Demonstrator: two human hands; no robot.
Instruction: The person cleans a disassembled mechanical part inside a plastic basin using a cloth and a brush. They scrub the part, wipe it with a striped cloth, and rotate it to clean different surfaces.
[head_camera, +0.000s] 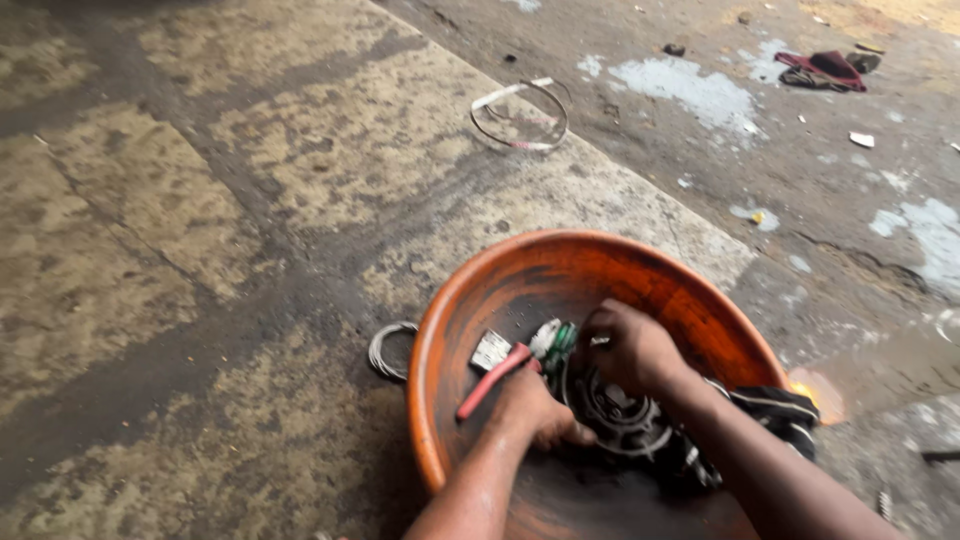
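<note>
Only the head view here, looking down at a big orange basin (455, 330) sitting on a stained concrete floor (180, 250). Both hands are down inside it, working over a dark, greasy round metal part (620, 420) that lies near the middle of the basin, looks like some kind of gear or bearing assembly but it's too grimy to say more. The left hand (535, 410) is curled shut around the red handle of a brush (497, 378), whose pale bristle end pokes out toward the basin's left wall. The right hand (628, 350) sits just above the part, fingers bunched tight on something small, can't tell what exactly; right beside it there's a green and white bit (553, 342) between the two hands. A dark striped cloth (775, 410) hangs by the right forearm at the basin's right rim. Outside the basin, a small coil of wire (388, 350) lies touching its left edge, and a thin metal ring (520, 115) with a white strip lies well apart, further up the floor. A red rag (825, 70) is way off in the top right corner on the dirt.
</note>
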